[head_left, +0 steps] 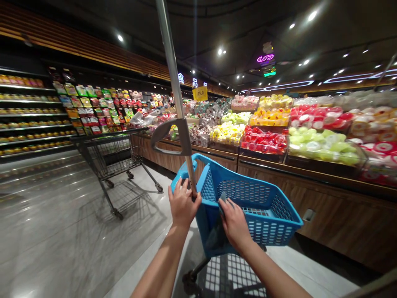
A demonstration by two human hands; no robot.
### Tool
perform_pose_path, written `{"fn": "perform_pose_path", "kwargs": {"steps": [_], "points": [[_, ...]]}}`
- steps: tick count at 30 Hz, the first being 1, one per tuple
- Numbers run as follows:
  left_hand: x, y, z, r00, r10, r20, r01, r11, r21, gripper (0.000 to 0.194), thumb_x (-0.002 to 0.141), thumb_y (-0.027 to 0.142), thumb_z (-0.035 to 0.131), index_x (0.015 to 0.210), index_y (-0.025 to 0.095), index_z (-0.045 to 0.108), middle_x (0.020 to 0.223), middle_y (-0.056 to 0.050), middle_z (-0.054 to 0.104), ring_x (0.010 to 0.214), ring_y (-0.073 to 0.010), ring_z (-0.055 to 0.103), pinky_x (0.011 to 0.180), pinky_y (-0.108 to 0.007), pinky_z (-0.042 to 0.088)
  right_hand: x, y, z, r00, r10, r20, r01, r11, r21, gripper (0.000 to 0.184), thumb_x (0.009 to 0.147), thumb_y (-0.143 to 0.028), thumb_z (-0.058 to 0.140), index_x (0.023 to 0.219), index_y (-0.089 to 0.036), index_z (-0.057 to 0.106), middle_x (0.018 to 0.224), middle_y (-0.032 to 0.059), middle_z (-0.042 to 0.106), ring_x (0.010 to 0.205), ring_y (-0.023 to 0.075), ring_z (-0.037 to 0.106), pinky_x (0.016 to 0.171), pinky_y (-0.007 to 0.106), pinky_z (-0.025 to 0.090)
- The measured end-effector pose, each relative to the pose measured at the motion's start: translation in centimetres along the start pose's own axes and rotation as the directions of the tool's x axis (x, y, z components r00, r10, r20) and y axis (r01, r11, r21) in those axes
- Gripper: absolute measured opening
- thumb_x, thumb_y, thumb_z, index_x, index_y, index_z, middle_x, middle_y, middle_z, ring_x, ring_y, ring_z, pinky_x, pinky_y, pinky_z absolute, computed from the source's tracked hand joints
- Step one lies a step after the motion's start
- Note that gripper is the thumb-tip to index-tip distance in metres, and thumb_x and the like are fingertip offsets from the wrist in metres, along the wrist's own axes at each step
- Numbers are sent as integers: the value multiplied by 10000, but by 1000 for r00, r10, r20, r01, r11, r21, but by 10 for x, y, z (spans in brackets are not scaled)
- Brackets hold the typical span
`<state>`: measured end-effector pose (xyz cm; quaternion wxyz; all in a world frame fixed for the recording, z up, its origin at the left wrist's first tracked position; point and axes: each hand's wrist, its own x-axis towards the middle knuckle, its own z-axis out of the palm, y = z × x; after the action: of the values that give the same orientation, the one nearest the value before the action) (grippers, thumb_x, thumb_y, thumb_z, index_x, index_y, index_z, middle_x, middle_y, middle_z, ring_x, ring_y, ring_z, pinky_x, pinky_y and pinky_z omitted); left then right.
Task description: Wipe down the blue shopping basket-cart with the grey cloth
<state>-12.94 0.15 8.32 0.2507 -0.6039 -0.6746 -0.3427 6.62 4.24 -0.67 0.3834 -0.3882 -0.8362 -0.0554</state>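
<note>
A blue plastic shopping cart with perforated basket walls stands in front of me, a metal pole rising from its handle end. At that end, my left hand rests over the blue handle, fingers draped forward and thumb close to the pole's foot. My right hand is closed over the basket's near rim, pressing a dark cloth against it. Most of the cloth is hidden by my fingers. A grey loop-shaped grip is fixed to the pole above my left hand.
A black wire cart stands on the tiled floor at the left. Behind the blue cart runs a wood-panelled counter with bins of colourful packaged sweets or jellies. Stocked shelves line the far left wall.
</note>
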Motion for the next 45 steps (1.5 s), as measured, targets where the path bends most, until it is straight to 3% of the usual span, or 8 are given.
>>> {"fn": "perform_pose_path", "kwargs": {"steps": [6, 14, 24, 31, 37, 40, 45], "points": [[1, -8, 0, 1000, 16, 22, -17, 1000, 21, 235, 872, 389, 541, 915, 264, 736, 1344, -73, 592, 1368, -324, 374, 1150, -595, 132, -18, 27, -8, 996, -81, 48, 84, 995, -50, 546, 901, -93, 435, 1435, -202, 399, 1370, 101, 554, 1318, 272, 452, 1054, 470, 420], [1, -12, -2, 998, 49, 35, -50, 998, 43, 264, 884, 402, 532, 932, 245, 738, 1337, -80, 597, 1359, -333, 386, 1146, -598, 154, -51, 72, -28, 992, -92, 83, 104, 983, -151, 610, 868, -75, 436, 1461, -197, 364, 1385, 93, 546, 1322, 259, 450, 1065, 458, 411], [1, -13, -2, 997, 64, 30, -66, 996, 52, 250, 881, 410, 551, 929, 254, 740, 1322, -77, 609, 1338, -340, 409, 1127, -613, 186, -90, 135, -55, 991, -112, 67, 126, 957, -260, 521, 921, -203, 442, 1439, -179, 395, 1331, 103, 586, 1269, 269, 500, 1043, 451, 419], [2, -13, -2, 997, 70, 32, -72, 995, 64, 245, 877, 408, 559, 906, 248, 743, 1296, -83, 624, 1334, -338, 414, 1136, -603, 171, -108, 162, -65, 997, -71, 37, 78, 960, -270, 504, 940, -266, 432, 1434, -177, 395, 1316, 122, 584, 1255, 265, 508, 1045, 454, 417], [1, -11, 0, 999, 52, 7, -52, 997, 49, 226, 868, 391, 568, 912, 247, 736, 1301, -80, 622, 1329, -333, 422, 1143, -601, 153, -105, 151, -62, 1000, 25, -13, -28, 968, -250, 508, 921, -260, 437, 1423, -198, 401, 1318, 113, 575, 1267, 284, 488, 1029, 479, 417], [1, -9, 1, 999, 39, -6, -38, 998, 42, 210, 860, 373, 574, 911, 244, 731, 1309, -79, 617, 1329, -329, 423, 1146, -599, 145, -92, 128, -59, 996, 86, -1, -83, 964, -251, 548, 871, -175, 446, 1417, -206, 412, 1322, 92, 579, 1283, 280, 468, 1028, 476, 411], [1, -5, 1, 1000, 15, -17, -14, 999, 35, 200, 851, 361, 571, 879, 239, 727, 1305, -81, 619, 1319, -330, 436, 1144, -599, 149, -61, 77, -39, 997, 77, 21, -71, 977, -203, 598, 842, -125, 455, 1434, -191, 398, 1362, 86, 556, 1306, 272, 440, 1047, 460, 392]]}}
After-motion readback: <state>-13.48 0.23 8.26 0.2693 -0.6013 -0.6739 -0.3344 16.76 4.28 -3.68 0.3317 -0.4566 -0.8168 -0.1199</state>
